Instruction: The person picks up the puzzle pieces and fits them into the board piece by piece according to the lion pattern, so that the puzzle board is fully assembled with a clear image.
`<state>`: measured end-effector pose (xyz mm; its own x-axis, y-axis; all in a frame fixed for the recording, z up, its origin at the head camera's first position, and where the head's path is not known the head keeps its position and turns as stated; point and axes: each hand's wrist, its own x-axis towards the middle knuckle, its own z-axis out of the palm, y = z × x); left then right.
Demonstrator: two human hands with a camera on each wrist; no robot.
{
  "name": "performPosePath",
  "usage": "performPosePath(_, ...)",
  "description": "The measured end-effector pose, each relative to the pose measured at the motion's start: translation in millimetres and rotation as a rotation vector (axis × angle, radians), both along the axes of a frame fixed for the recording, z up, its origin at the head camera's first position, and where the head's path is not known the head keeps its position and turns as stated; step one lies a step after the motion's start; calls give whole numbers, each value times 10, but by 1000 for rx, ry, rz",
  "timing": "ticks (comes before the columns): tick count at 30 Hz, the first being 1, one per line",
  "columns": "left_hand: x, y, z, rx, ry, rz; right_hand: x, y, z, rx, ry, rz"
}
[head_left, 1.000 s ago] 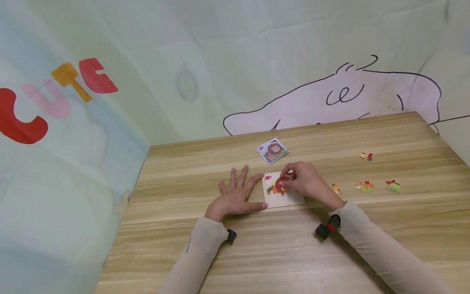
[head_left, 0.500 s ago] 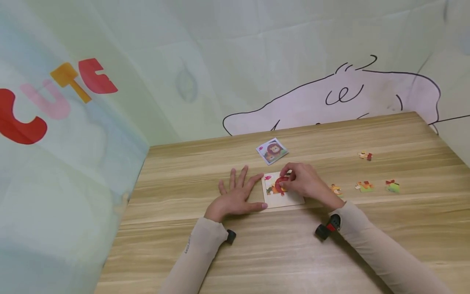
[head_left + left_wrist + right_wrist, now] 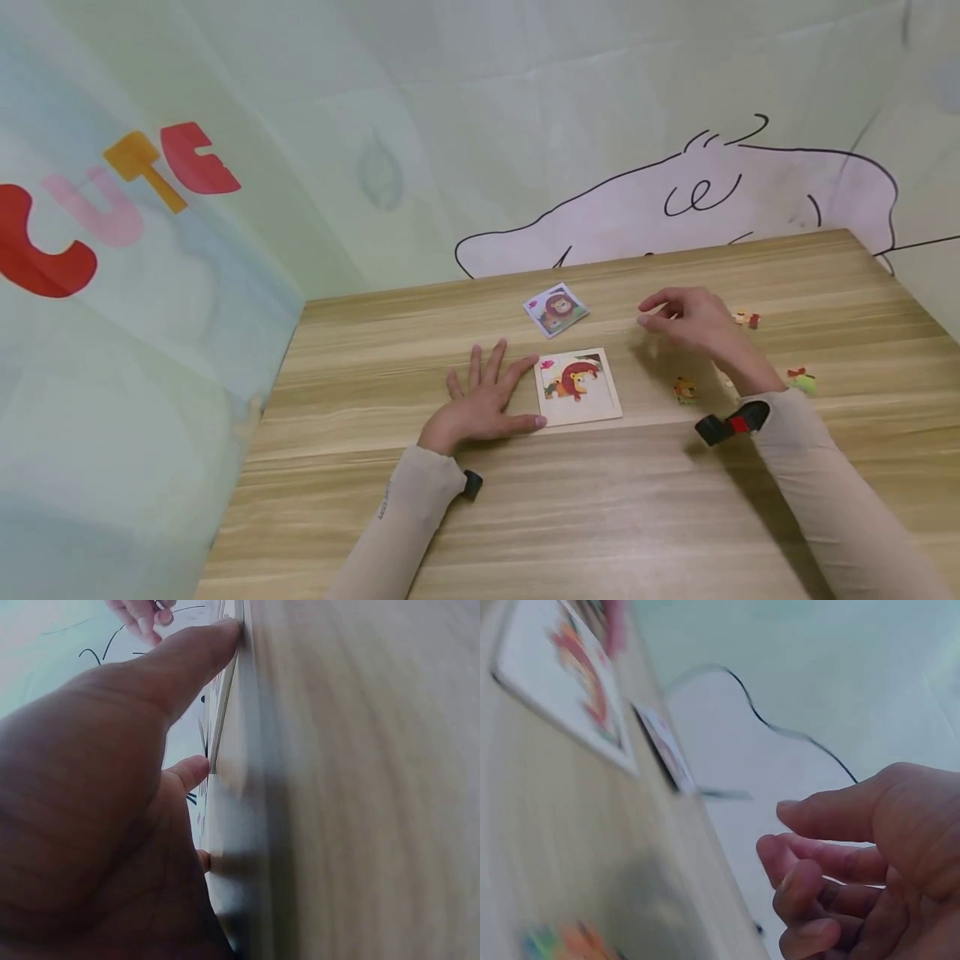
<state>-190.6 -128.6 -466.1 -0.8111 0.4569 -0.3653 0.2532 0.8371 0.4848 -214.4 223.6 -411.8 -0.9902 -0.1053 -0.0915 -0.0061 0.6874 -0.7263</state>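
Observation:
My left hand [image 3: 483, 404] lies flat with fingers spread, its thumb and index fingertips at the left edge of a square puzzle board [image 3: 592, 411]. Joined jigsaw pieces [image 3: 577, 381] fill the upper left of the board, showing a red-maned lion and a pink shape. The lower right of the board is bare. My right hand [image 3: 693, 321] is raised over the table, right of the board, fingers loosely bent with nothing between them. In the right wrist view, a gap shows between thumb [image 3: 829, 815] and fingertips. Below the right hand lies a loose jigsaw piece [image 3: 684, 390].
A small lion picture card [image 3: 557, 309] lies behind the board. Farther right are a green-and-red piece [image 3: 802, 380] and a piece with red and yellow [image 3: 747, 318]. Another piece is mostly hidden by the right wrist. A printed cloth wall [image 3: 465, 125] borders the table's back.
My right hand has let go of the lion piece, which stays in the board, and has moved up and right, uncovering the board. The left hand keeps its place.

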Motion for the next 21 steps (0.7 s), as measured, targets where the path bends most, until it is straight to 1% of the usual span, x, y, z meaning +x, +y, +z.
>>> performPosePath(4,-7,2,-6,0,6,0,-37,329,1,27,-20,-41)
performPosePath(7,-15,3,-12,-5,7,-2,-46,565,-45,62,-38,-72)
performPosePath(10,-23,5,-13,-9,11,-5,-39,790,-105,94,-43,-126)
performPosePath(12,-27,4,-14,-7,15,-6,-26,931,-132,128,-54,-161)
performPosePath(13,-27,4,-13,-6,17,-5,-21,998,-142,163,-54,-169)
performPosePath(18,-23,2,-18,-6,10,1,40,1220,-173,277,-108,-208)
performPosePath(21,-18,0,-24,-9,6,3,64,1255,-194,289,-124,-229)
